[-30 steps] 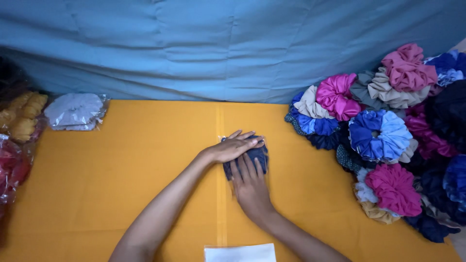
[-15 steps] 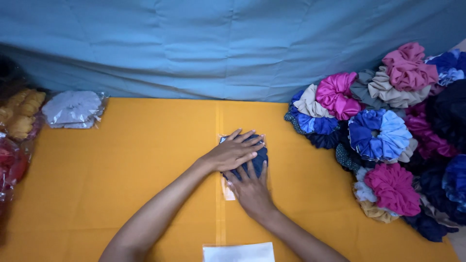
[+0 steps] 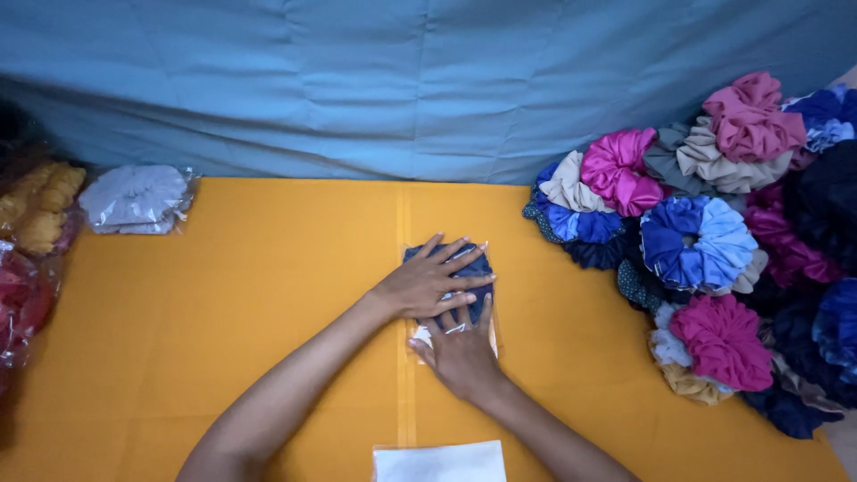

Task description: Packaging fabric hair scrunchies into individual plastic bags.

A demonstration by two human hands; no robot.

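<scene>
Overhead, the counter (image 3: 223, 339) is covered edge to edge with a yellow-orange cloth, and a pale crease runs from front to back near its middle. Behind it hangs a wrinkled blue-grey fabric backdrop (image 3: 357, 80) that fills the far side of the view. At the centre of the counter lies a clear plastic bag (image 3: 486, 332) containing a dark navy scrunchie (image 3: 475, 268); a white card shows at the near end of the bag. The left hand (image 3: 428, 284) lies flat on the scrunchie with fingers spread and pointing to the right, pressing down without pinching. The right hand (image 3: 460, 353) lies flat on the near part of the same bag, fingers extended together and pointing away from the person, its fingertips just under the left hand. At the right edge sits a loose pile of scrunchies (image 3: 714, 259) in blue, magenta, beige, grey, navy and dusty pink, well apart from both hands. At the far left, a clear packet of white scrunchies (image 3: 136, 198) lies near the backdrop. Beside it, at the edge of the view, are a packet of yellow scrunchies (image 3: 40, 205) and a packet of red items (image 3: 22, 303), only partly visible. A white sheet in a clear sleeve (image 3: 439, 462) lies at the near edge.
</scene>
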